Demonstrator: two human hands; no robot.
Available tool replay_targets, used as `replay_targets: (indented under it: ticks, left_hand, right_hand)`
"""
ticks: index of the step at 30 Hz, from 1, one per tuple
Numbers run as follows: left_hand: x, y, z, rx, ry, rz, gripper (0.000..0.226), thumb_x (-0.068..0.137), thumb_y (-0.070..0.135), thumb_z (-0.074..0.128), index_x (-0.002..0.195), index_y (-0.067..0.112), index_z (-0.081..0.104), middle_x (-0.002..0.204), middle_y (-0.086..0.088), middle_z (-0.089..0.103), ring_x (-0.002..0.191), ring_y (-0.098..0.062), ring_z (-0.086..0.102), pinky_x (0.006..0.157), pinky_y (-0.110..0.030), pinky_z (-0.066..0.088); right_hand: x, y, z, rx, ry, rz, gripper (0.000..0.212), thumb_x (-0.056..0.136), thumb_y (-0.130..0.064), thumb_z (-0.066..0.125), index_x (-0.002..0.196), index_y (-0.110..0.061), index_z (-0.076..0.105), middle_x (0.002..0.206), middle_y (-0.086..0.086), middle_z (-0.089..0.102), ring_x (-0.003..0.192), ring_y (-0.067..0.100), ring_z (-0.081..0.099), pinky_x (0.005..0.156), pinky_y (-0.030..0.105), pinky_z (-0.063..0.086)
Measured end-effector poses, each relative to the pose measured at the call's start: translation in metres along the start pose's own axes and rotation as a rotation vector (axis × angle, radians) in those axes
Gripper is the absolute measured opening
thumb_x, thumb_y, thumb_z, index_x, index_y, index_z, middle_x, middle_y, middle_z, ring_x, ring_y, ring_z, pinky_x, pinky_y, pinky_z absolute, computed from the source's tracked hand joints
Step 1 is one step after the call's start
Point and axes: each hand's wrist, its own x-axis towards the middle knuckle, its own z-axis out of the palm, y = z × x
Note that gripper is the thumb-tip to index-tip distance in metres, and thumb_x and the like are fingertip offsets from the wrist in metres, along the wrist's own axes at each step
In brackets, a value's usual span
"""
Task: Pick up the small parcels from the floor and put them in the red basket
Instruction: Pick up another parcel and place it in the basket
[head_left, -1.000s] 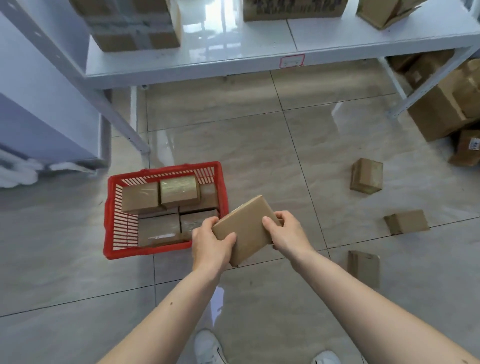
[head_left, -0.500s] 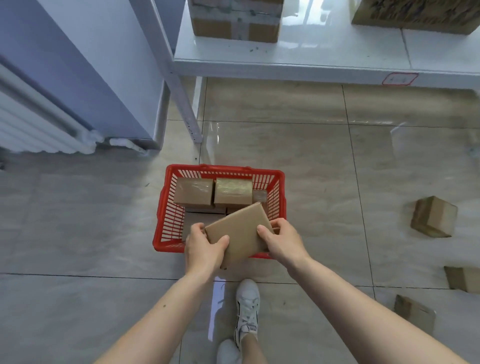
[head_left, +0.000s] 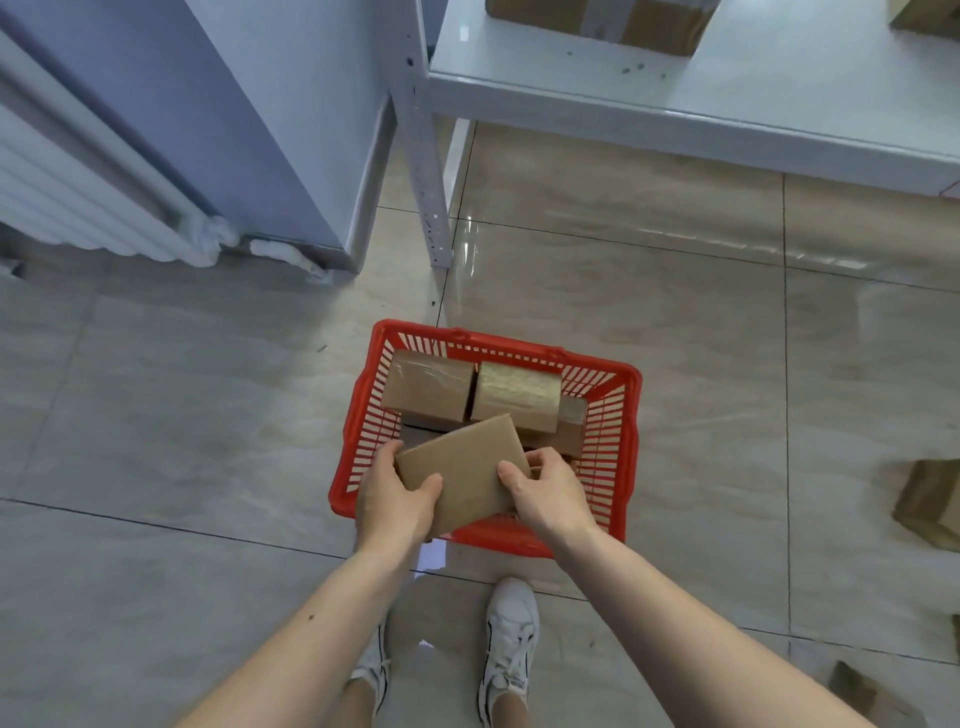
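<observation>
The head view looks straight down on a red basket on the tiled floor. Both hands hold one flat parcel over the basket's near half, tilted, its far corner raised. The left hand grips the parcel's near-left edge, thumb on top, fingers curled under. The right hand pinches its right edge the same way. Inside the basket, toward its far wall, sit two taped parcels side by side, with more beneath them. Right of the basket, well apart, a loose parcel lies on the floor, and another shows near the frame's lower right.

The held parcel looks like stiff cardboard, light enough for fingertip holds; its faces are plain, so opposite edges give the surest grip. The taped ones look slicker.
</observation>
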Motion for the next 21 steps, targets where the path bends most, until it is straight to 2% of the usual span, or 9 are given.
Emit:
replay_targets:
  ticks: [3, 6, 9, 12, 16, 19, 21]
  left_hand:
    - [0.021, -0.008, -0.01, -0.002, -0.008, -0.023, 0.068, 0.083, 0.021, 0.07, 0.14, 0.026, 0.035, 0.129, 0.001, 0.055, 0.116, -0.028, 0.055, 0.092, -0.051, 0.053]
    - [0.044, -0.017, -0.017, 0.028, -0.021, -0.022, 0.063, 0.083, 0.013, 0.071, 0.134, 0.023, 0.035, 0.118, 0.005, 0.054, 0.109, -0.025, 0.057, 0.092, -0.045, 0.052]
    - [0.066, -0.026, -0.021, 0.056, -0.085, -0.006, 0.052, 0.085, 0.012, 0.067, 0.126, 0.024, 0.037, 0.117, 0.003, 0.055, 0.103, -0.021, 0.056, 0.092, -0.044, 0.052]
    - [0.089, -0.039, -0.016, 0.076, -0.161, 0.031, 0.055, 0.087, 0.015, 0.065, 0.133, 0.026, 0.038, 0.122, 0.005, 0.052, 0.11, -0.019, 0.053, 0.096, -0.045, 0.051]
    - [0.121, -0.062, 0.004, 0.154, -0.19, 0.064, 0.055, 0.087, 0.024, 0.061, 0.139, 0.029, 0.042, 0.129, -0.002, 0.04, 0.118, -0.025, 0.049, 0.102, -0.047, 0.047]
    - [0.146, -0.081, 0.022, 0.187, -0.206, 0.073, 0.057, 0.086, 0.028, 0.059, 0.14, 0.031, 0.041, 0.132, 0.0, 0.045, 0.12, -0.025, 0.049, 0.1, -0.049, 0.048]
    - [0.16, -0.088, 0.033, 0.176, -0.205, 0.075, 0.057, 0.088, 0.024, 0.061, 0.141, 0.028, 0.04, 0.134, 0.002, 0.049, 0.122, -0.023, 0.05, 0.1, -0.05, 0.049]
  right_hand:
    - [0.01, -0.003, 0.022, 0.027, -0.003, 0.045, 0.04, 0.085, -0.045, 0.058, 0.115, -0.018, 0.054, 0.105, 0.001, 0.065, 0.095, 0.022, 0.066, 0.086, 0.046, 0.056]
    - [0.02, -0.001, 0.044, 0.029, 0.009, 0.08, 0.042, 0.086, -0.048, 0.056, 0.116, -0.02, 0.055, 0.108, 0.001, 0.065, 0.097, 0.022, 0.066, 0.089, 0.045, 0.055]
    - [0.031, 0.004, 0.064, 0.013, 0.033, 0.108, 0.041, 0.088, -0.047, 0.055, 0.117, -0.019, 0.057, 0.11, -0.001, 0.065, 0.1, 0.02, 0.062, 0.086, 0.035, 0.05]
    - [0.047, 0.013, 0.083, 0.04, 0.061, 0.146, 0.042, 0.091, -0.044, 0.055, 0.122, -0.016, 0.056, 0.11, 0.0, 0.064, 0.098, 0.019, 0.061, 0.081, 0.032, 0.047]
    - [0.073, 0.03, 0.11, 0.036, 0.084, 0.196, 0.043, 0.091, -0.043, 0.056, 0.123, -0.014, 0.056, 0.106, 0.0, 0.063, 0.1, 0.021, 0.06, 0.087, 0.034, 0.049]
    - [0.094, 0.045, 0.128, 0.002, 0.073, 0.214, 0.045, 0.091, -0.042, 0.055, 0.125, -0.014, 0.053, 0.114, 0.004, 0.064, 0.107, 0.024, 0.06, 0.092, 0.037, 0.048]
    - [0.11, 0.054, 0.138, -0.014, 0.076, 0.234, 0.046, 0.091, -0.043, 0.054, 0.126, -0.013, 0.052, 0.116, 0.006, 0.064, 0.109, 0.026, 0.061, 0.092, 0.038, 0.049]
